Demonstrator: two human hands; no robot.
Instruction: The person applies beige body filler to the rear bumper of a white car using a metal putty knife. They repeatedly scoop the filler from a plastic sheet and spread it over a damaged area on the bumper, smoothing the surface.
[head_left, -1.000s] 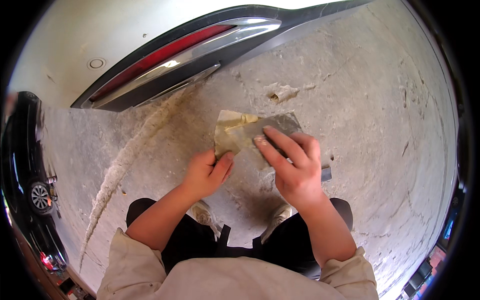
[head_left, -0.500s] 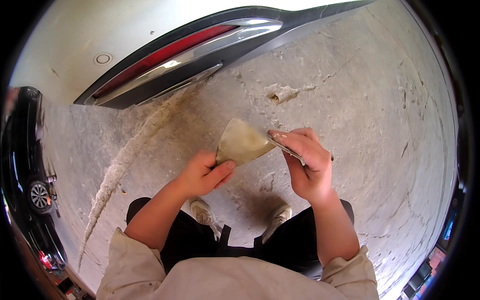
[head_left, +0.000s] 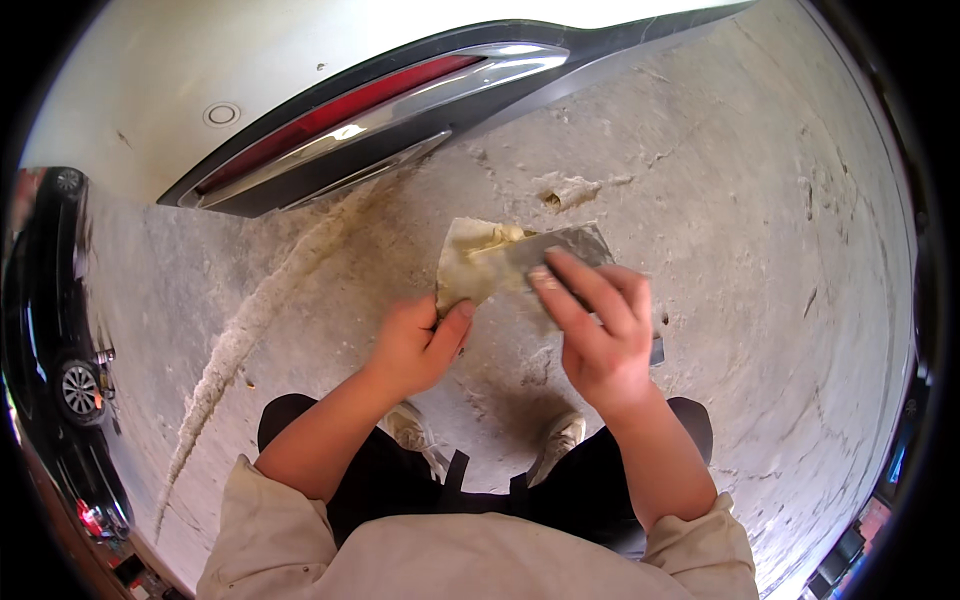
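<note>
Left grip (head_left: 412,348): clamped on the near edge of a flat putty plate (head_left: 461,278), thumb lying on the upper face, fingers beneath.
Right grip (head_left: 606,340): closed on a grey flat scraper (head_left: 582,241); fingertips pressed on its upper face, thumb hidden from view.
Putty plate: raised above the concrete floor (head_left: 770,260), between both grips and forward of the shoes (head_left: 558,442); upper face smeared with pale filler.
Flat scraper: overlaps the right part of the plate, which it hides; contact along its full edge cannot be confirmed.
Yellow putty (head_left: 506,234): small raised lump at the plate's far edge, just beside the scraper's left end.
White car body (head_left: 130,60): forward and left, well apart from both grips; fitted with a red reflector strip (head_left: 345,108), chrome trim (head_left: 470,79) and a round flush disc (head_left: 222,114).
Floor condition: rough raised ridge (head_left: 232,345) at left; broken pit (head_left: 562,193) beyond the scraper.
Grey block (head_left: 657,351): beside the right wrist, partly hidden.
Black car (head_left: 50,290): far left.
</note>
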